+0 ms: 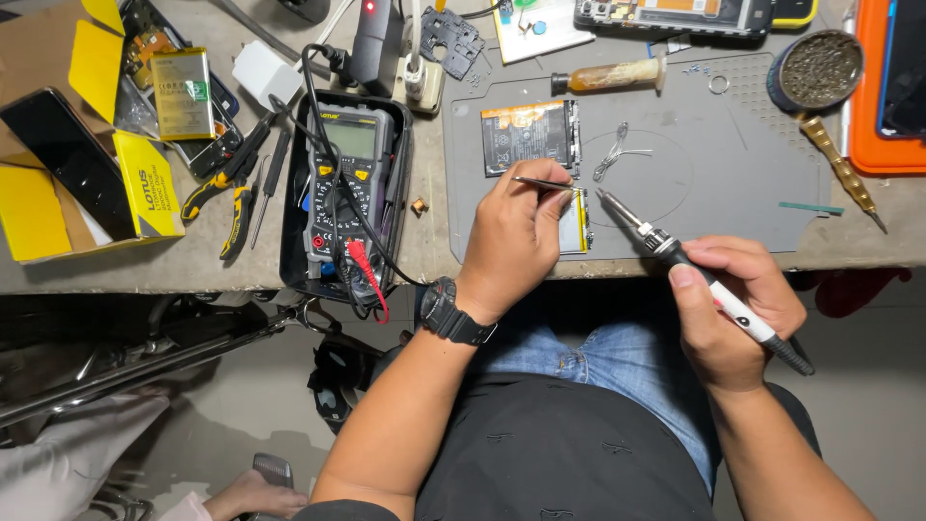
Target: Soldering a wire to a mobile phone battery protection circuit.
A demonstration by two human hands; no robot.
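Observation:
My left hand (516,236) grips thin metal tweezers (542,182), their tips pointing right over a small yellow-edged phone part (577,220) half hidden under the hand. My right hand (738,309) holds a soldering iron (675,256) like a pen, its tip aimed up-left close to that part. Both rest on a grey work mat (733,164). A flat phone battery (529,137) lies just above my left hand, and a loose coil of solder wire (614,151) lies to its right.
A multimeter (347,188) with red and black leads sits in a black case at left. Pliers and screwdrivers (236,183), a yellow box (87,145), a flux syringe (608,75), a tip-cleaner pot (820,69) and an orange tray (892,92) surround the mat. Another person's hand (256,497) shows at bottom left.

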